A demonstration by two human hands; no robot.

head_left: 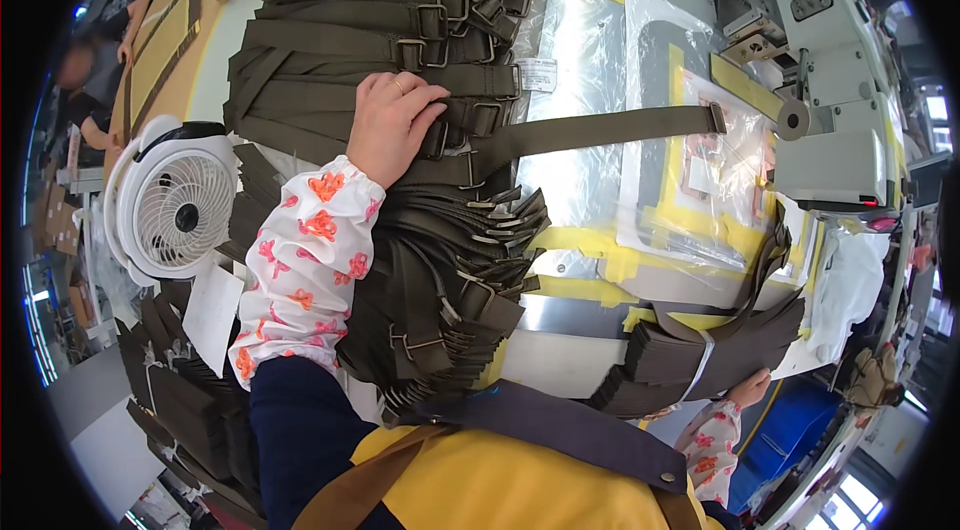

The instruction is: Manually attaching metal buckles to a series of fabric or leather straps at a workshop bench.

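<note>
A thick pile of dark olive webbing straps (300, 45) with metal buckles covers the left and middle of the table. My left hand (395, 125) lies over this pile, its fingers curled on a strap near the buckles. Beside it, one strap (610, 128) stretches right across the plastic-covered surface, a buckle at its far end. Folded strap ends (430, 270) are stacked nearer to me. At the lower right, my right hand (748, 388) is closed at the edge of a bundle of dark straps (690, 360) tied with a pale band; its fingers are partly hidden.
A white fan (178, 205) stands left of the pile. Sewing-machine-like equipment (830, 165) is at the right. Clear plastic sheeting and yellow tape (590, 242) cover the table. More tied strap bundles (185, 400) sit at lower left, and a blue bin (790, 435) at lower right.
</note>
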